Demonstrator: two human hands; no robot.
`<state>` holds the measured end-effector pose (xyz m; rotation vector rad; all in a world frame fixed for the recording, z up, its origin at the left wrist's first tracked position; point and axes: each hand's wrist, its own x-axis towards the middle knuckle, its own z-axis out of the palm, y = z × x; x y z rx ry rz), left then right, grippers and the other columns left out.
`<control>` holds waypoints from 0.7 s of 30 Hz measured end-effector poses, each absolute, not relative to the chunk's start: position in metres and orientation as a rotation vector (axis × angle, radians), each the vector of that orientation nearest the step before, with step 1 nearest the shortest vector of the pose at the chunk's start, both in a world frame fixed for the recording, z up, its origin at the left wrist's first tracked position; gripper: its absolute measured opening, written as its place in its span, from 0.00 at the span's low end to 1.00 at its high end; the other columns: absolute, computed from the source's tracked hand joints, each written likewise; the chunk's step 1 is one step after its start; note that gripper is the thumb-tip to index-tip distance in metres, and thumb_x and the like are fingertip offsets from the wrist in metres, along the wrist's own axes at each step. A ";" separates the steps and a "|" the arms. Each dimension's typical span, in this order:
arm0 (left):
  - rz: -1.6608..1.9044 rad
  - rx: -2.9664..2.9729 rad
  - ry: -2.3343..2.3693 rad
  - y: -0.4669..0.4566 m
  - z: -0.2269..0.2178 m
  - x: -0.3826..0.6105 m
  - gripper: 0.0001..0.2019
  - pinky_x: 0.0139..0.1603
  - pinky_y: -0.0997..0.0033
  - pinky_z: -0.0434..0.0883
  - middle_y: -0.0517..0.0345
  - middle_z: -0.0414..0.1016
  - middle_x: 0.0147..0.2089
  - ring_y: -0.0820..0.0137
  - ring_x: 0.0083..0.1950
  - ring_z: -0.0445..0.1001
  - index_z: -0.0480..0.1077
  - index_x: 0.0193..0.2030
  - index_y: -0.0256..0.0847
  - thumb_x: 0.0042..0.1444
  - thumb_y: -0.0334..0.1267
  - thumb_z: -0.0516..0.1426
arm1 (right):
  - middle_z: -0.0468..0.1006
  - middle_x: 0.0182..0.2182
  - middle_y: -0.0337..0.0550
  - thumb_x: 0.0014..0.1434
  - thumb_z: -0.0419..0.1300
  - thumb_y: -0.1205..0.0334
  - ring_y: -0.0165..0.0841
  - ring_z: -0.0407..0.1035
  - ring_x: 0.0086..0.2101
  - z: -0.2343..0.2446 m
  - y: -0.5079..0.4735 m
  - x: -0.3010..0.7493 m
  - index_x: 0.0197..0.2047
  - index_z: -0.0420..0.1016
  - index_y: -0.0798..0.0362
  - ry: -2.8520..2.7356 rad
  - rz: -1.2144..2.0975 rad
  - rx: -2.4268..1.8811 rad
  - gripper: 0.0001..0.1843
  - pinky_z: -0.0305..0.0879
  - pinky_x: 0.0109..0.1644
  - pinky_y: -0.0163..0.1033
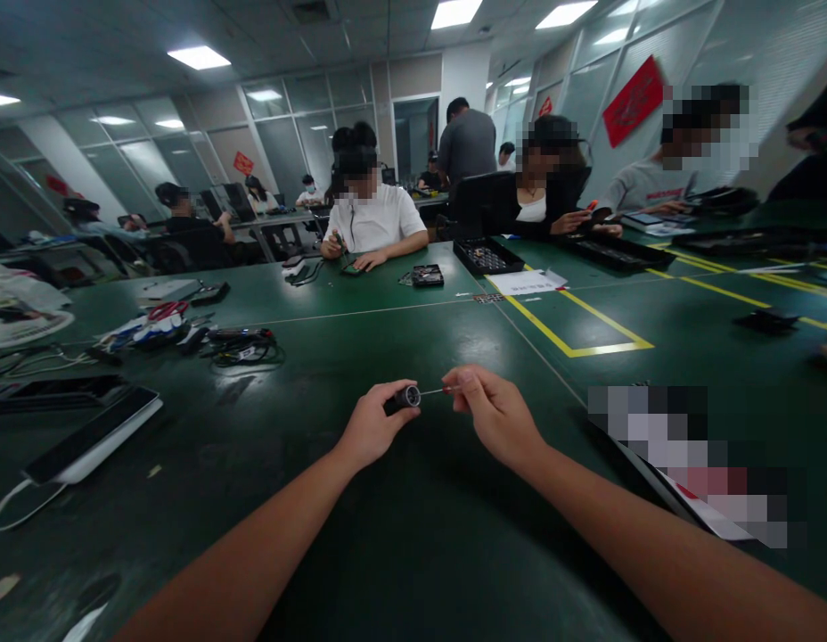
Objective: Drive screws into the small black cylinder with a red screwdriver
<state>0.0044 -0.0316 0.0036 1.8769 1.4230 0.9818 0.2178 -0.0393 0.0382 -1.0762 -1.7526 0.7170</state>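
My left hand [373,426] is closed round a small black flashlight [411,397], its round end facing right and toward me. A thin metal shaft [432,391] reaches from the flashlight's end to the fingers of my right hand [497,408]. Those fingers pinch the slim tool by its reddish end [449,390]. Whether the shaft's tip is inside the flashlight or just touching it I cannot tell. Both hands are held above the green table [413,526].
At the left lie a black-and-white flat device [96,437], coiled black cables [246,348] and a heap of tools [156,325]. A pixelated sheet [694,468] lies right. Across the table, a person in white [380,218] handles small parts near black trays [487,256].
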 end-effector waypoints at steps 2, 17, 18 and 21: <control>0.978 1.883 1.423 -0.032 0.004 0.005 0.21 0.65 0.54 0.65 0.54 0.76 0.56 0.60 0.58 0.72 0.75 0.56 0.48 0.56 0.31 0.65 | 0.74 0.23 0.38 0.71 0.45 0.45 0.34 0.71 0.26 0.038 -0.038 0.217 0.41 0.79 0.50 -1.703 0.689 -1.130 0.25 0.63 0.31 0.38; 1.008 1.836 1.396 -0.028 -0.001 0.000 0.21 0.66 0.55 0.62 0.56 0.75 0.57 0.61 0.59 0.71 0.74 0.57 0.50 0.57 0.32 0.64 | 0.80 0.35 0.42 0.69 0.48 0.58 0.37 0.73 0.31 0.037 -0.038 0.217 0.49 0.72 0.49 -1.789 0.569 -1.191 0.13 0.63 0.36 0.40; 1.006 1.836 1.392 -0.029 -0.001 0.001 0.21 0.66 0.55 0.63 0.56 0.75 0.56 0.61 0.59 0.71 0.74 0.57 0.50 0.56 0.32 0.65 | 0.80 0.35 0.41 0.68 0.48 0.59 0.36 0.72 0.32 0.037 -0.037 0.217 0.48 0.71 0.49 -1.785 0.580 -1.185 0.12 0.63 0.36 0.40; 0.994 1.850 1.376 -0.030 0.001 0.001 0.22 0.65 0.55 0.63 0.56 0.76 0.55 0.61 0.59 0.71 0.75 0.56 0.50 0.55 0.31 0.65 | 0.78 0.33 0.39 0.67 0.49 0.60 0.36 0.72 0.31 0.038 -0.037 0.218 0.46 0.71 0.48 -1.763 0.621 -1.172 0.11 0.63 0.35 0.39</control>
